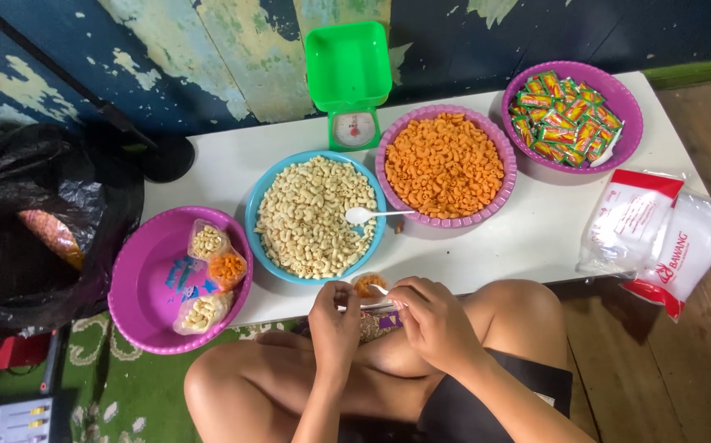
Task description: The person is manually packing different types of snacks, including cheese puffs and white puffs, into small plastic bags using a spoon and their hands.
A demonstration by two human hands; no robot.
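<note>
Right now both my hands meet at the lower middle of the frame, at the near table (536,230) edge: my left hand (335,316) and right hand (429,320) each have their grip pinched on a small clear bag (368,285) of orange snacks. It looks light, soft and slippery, its contents brittle, so I would hold it by the gathered neck. Behind it, the blue basin (255,197) holds pale curls and a white spoon (364,215); one purple basin (507,164) holds orange curls, another (630,107) sachets, and the purple basin at left (138,279) filled bags.
</note>
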